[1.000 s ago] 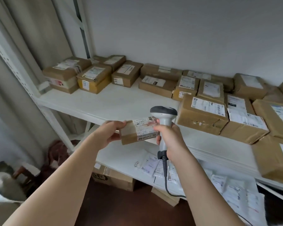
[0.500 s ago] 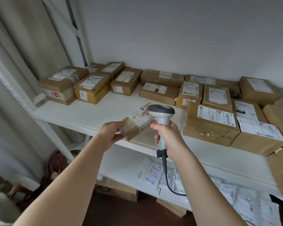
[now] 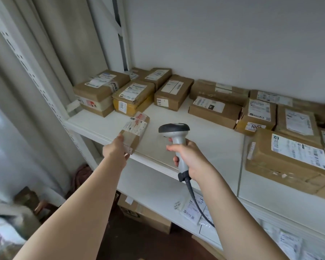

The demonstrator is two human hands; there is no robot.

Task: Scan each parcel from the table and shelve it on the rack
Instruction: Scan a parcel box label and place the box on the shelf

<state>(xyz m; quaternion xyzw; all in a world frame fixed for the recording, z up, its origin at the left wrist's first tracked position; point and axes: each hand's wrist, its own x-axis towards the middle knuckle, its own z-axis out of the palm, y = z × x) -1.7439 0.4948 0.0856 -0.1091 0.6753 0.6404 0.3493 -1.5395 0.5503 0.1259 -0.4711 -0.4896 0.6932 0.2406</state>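
Resting on the front of the upper shelf [image 3: 204,139] of the white metal rack, a small flat cardboard parcel [image 3: 134,131] is held at its near end by the left hand [image 3: 116,150], whose fingers are curled around the box's edge. One printed label with red marks covers the parcel's far half, and clear tape crosses the brown card nearer the hand. The parcel lies just in front of a yellow-sided box [image 3: 132,98] numbered 3003, apart from it.

One handheld scanner [image 3: 176,143] is gripped in the right hand [image 3: 189,156], all fingers clenched round its pale grey plastic handle. Its dark, rounded head is raised above the shelf, well to the right of the parcel. One dark cable [image 3: 197,205] hangs from the handle's base, curving down past the forearm.

About fourteen other rectangular cardboard boxes can be counted on the same shelf; those at the right edge are cut off, so the total cannot be told exactly. Each carries at least one white paper label, and several are wrapped in glossy brown tape. The largest box [image 3: 287,160] sits at the right, its near edge scuffed.

On the lower shelf [image 3: 158,186] several soft white plastic mailers [image 3: 193,209] lie flat. One cardboard carton [image 3: 144,216] stands on the dark floor beneath.
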